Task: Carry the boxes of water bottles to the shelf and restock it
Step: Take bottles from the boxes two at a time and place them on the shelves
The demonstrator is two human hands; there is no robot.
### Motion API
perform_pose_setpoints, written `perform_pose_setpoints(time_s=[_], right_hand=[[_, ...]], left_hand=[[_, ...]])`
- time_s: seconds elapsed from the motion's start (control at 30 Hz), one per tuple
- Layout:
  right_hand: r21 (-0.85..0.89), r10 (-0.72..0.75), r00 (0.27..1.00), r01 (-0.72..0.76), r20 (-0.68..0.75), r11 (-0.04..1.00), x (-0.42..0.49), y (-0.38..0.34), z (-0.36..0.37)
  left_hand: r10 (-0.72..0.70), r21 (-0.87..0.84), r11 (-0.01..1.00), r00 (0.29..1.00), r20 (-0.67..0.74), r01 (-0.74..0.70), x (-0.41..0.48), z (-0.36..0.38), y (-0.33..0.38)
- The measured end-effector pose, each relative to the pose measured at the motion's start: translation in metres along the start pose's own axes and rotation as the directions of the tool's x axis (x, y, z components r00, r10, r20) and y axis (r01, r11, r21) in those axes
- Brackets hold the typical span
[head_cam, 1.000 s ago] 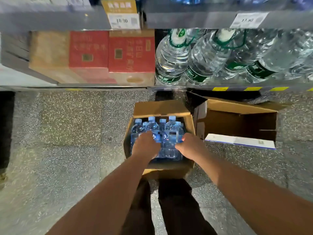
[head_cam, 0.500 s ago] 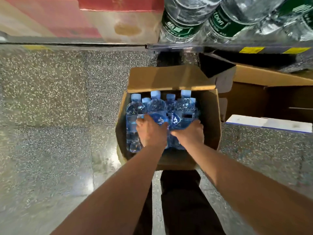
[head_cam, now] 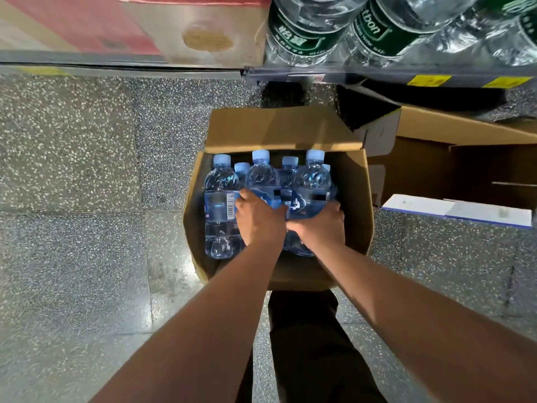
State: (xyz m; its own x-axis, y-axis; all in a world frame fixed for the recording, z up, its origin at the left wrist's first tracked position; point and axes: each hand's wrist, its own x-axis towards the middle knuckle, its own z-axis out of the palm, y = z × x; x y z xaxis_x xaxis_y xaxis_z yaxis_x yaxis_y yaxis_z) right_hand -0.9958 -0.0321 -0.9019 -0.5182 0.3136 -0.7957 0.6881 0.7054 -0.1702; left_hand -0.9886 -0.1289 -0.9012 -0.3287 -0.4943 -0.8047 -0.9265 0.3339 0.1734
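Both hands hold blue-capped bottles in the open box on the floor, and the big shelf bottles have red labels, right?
Not quite. The head view shows green labels on the big shelf bottles, not red. The left hand and right hand do hold blue-capped bottles in the open box on the floor.

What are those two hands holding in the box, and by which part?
Left hand grips one water bottle round its labelled middle; right hand grips the neighbouring bottle likewise.
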Motion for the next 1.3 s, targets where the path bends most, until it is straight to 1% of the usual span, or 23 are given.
perform_pose_setpoints(time_s=[0.07,0.13,0.27,0.33,0.43,0.5,0.6,0.7,0.8,0.9,0.93,1.03,1.1,1.17,1.23,1.3], right_hand=[[0.031,-0.008,1.000,0.008,-0.012,0.999,0.001,0.002,-0.001],[0.087,0.004,1.000,-0.004,0.001,0.996,-0.001,0.001,-0.007],[0.218,0.052,0.996,-0.067,0.075,0.974,-0.012,0.004,-0.022],[0.277,0.042,0.992,-0.073,0.119,0.958,-0.023,0.004,-0.030],[0.313,-0.046,0.985,-0.008,0.165,0.950,-0.044,0.000,-0.048],[0.338,-0.111,0.979,0.047,0.170,0.940,-0.062,-0.008,-0.062],[0.373,-0.181,0.971,0.110,0.159,0.921,-0.094,-0.028,-0.079],[0.439,-0.238,0.962,0.159,0.132,0.884,-0.131,-0.049,-0.101],[0.498,-0.314,0.944,0.225,0.102,0.837,-0.171,-0.067,-0.128],[0.507,-0.377,0.922,0.284,0.088,0.814,-0.210,-0.086,-0.149],[0.530,-0.401,0.913,0.304,0.075,0.791,-0.224,-0.092,-0.156],[0.536,-0.466,0.881,0.433,-0.080,0.725,-0.279,-0.113,-0.185],[0.569,-0.498,0.856,0.483,-0.143,0.666,-0.313,-0.129,-0.209],[0.598,-0.533,0.829,0.517,-0.170,0.613,-0.351,-0.144,-0.236],[0.643,-0.573,0.795,0.548,-0.201,0.535,-0.390,-0.158,-0.263],[0.655,-0.632,0.733,0.610,-0.252,0.446,-0.431,-0.173,-0.291]], left_hand=[[0.010,-0.007,1.000,1.000,-0.018,-0.011,0.000,-0.001,-0.001],[0.024,-0.005,1.000,1.000,-0.005,-0.024,0.000,-0.003,-0.004],[0.032,-0.101,0.995,0.999,0.037,-0.028,-0.014,-0.017,-0.010],[0.004,-0.147,0.989,0.999,0.053,0.004,-0.025,-0.027,-0.015],[-0.046,-0.331,0.942,0.999,0.013,0.048,-0.044,-0.046,-0.020],[-0.029,-0.437,0.899,0.999,-0.030,0.013,-0.060,-0.062,-0.019],[0.069,-0.534,0.841,0.996,-0.048,-0.084,-0.082,-0.089,-0.012],[0.209,-0.552,0.813,0.978,-0.018,-0.184,-0.105,-0.122,-0.004],[0.340,-0.544,0.777,0.939,-0.060,-0.316,-0.133,-0.162,0.001],[0.425,-0.569,0.728,0.903,-0.062,-0.381,-0.162,-0.203,0.009],[0.454,-0.562,0.717,0.888,-0.071,-0.412,-0.173,-0.219,0.013],[0.532,-0.552,0.673,0.840,-0.101,-0.493,-0.216,-0.270,0.030],[0.576,-0.570,0.615,0.804,-0.147,-0.545,-0.248,-0.306,0.043],[0.640,-0.549,0.551,0.740,-0.205,-0.628,-0.282,-0.343,0.055],[0.707,-0.516,0.472,0.656,-0.262,-0.715,-0.316,-0.378,0.065],[0.741,-0.479,0.398,0.582,-0.334,-0.783,-0.350,-0.412,0.078]])
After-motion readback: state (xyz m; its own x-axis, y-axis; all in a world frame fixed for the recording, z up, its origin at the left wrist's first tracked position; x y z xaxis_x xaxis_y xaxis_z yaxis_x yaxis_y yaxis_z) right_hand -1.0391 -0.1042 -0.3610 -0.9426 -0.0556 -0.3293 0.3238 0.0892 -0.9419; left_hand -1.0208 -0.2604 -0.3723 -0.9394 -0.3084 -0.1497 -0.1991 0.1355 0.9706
